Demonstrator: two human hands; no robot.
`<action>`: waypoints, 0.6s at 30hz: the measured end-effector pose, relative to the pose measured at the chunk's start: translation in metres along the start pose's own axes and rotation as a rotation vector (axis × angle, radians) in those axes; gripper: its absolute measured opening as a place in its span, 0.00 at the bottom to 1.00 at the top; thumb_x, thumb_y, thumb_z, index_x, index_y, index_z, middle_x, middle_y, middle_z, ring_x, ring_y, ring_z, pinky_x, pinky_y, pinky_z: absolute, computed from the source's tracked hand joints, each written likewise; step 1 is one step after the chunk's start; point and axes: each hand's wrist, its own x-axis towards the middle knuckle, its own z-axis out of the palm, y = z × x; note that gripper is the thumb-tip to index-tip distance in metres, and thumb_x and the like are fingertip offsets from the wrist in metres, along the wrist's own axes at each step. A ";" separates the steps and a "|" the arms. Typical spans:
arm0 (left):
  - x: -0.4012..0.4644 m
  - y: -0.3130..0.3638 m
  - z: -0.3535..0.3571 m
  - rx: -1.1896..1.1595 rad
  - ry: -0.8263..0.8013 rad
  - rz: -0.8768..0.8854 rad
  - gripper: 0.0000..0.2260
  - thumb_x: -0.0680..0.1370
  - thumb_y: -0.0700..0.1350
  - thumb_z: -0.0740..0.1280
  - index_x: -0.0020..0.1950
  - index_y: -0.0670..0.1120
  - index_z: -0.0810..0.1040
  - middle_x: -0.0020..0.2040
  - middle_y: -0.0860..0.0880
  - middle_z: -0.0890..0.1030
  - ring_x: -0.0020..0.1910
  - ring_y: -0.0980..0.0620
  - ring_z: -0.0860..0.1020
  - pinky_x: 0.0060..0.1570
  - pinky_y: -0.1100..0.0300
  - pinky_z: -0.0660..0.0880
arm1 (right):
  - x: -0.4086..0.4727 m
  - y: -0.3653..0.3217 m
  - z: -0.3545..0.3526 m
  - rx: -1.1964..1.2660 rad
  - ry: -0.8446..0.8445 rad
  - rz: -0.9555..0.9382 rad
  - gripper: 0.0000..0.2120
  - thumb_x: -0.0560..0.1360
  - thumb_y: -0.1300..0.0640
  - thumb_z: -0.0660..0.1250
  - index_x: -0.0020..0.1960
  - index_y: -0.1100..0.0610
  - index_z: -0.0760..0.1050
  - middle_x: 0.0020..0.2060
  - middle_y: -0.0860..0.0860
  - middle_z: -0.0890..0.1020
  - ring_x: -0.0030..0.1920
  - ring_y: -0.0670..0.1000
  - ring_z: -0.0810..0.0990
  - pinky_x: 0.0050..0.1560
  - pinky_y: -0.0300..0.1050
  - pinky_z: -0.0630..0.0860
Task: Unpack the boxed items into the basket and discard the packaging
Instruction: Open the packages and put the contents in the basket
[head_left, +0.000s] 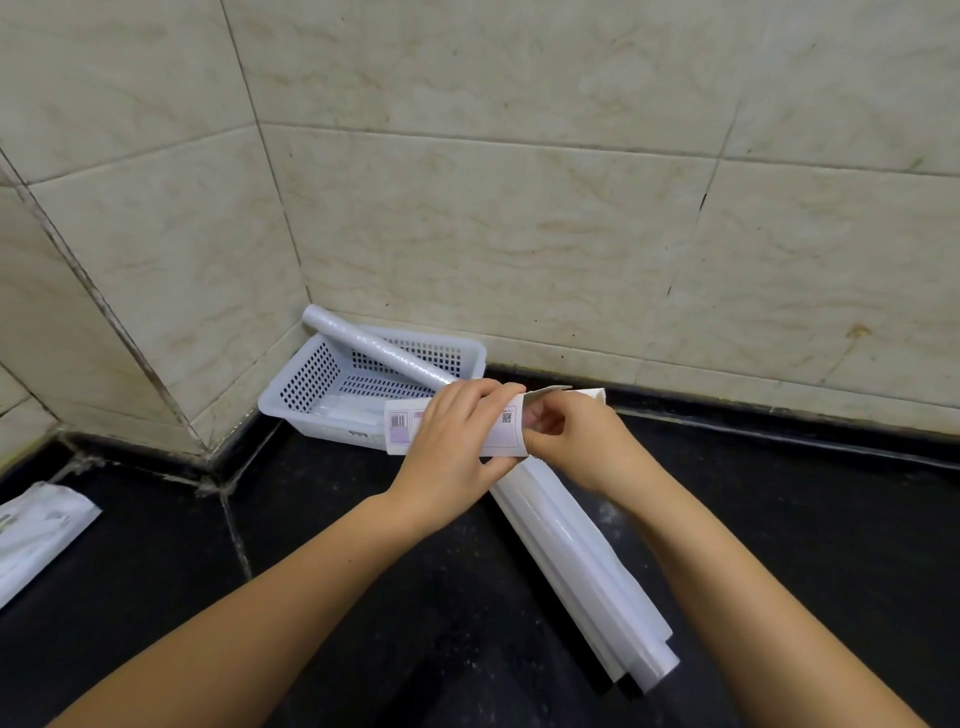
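Observation:
A white perforated basket (306, 382) sits in the tiled corner on the dark counter. A roll of clear film (371, 345) leans across it, one end on the back rim. My left hand (449, 447) grips a white carton (402, 426) with a barcode label, held level above the counter. My right hand (571, 441) pinches the carton's opened end flap (550, 391). Below my hands lies a long white box (582, 566) with a film roll poking out of its near end.
Another white package (36, 535) lies at the left edge of the counter. Tiled walls close off the back and the left. The counter surface (805, 519) is black and speckled.

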 end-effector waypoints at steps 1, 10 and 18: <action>0.000 0.000 0.000 0.004 -0.006 0.001 0.25 0.71 0.49 0.71 0.67 0.49 0.70 0.60 0.49 0.74 0.60 0.49 0.70 0.63 0.56 0.65 | 0.000 0.000 0.001 0.001 0.007 -0.024 0.06 0.72 0.58 0.66 0.49 0.55 0.78 0.42 0.48 0.80 0.40 0.45 0.77 0.34 0.29 0.68; -0.005 -0.004 -0.006 -0.026 -0.050 -0.045 0.28 0.71 0.49 0.72 0.69 0.50 0.68 0.61 0.51 0.73 0.62 0.52 0.68 0.63 0.57 0.64 | -0.003 0.019 -0.009 0.173 0.024 -0.008 0.09 0.73 0.57 0.66 0.36 0.50 0.69 0.31 0.45 0.78 0.32 0.46 0.76 0.35 0.37 0.72; -0.002 -0.007 -0.001 0.031 -0.085 -0.024 0.29 0.71 0.49 0.71 0.70 0.51 0.66 0.60 0.50 0.73 0.60 0.51 0.69 0.63 0.56 0.64 | -0.007 0.016 -0.024 0.195 -0.237 -0.064 0.15 0.71 0.63 0.58 0.54 0.55 0.77 0.47 0.55 0.83 0.44 0.53 0.81 0.51 0.56 0.78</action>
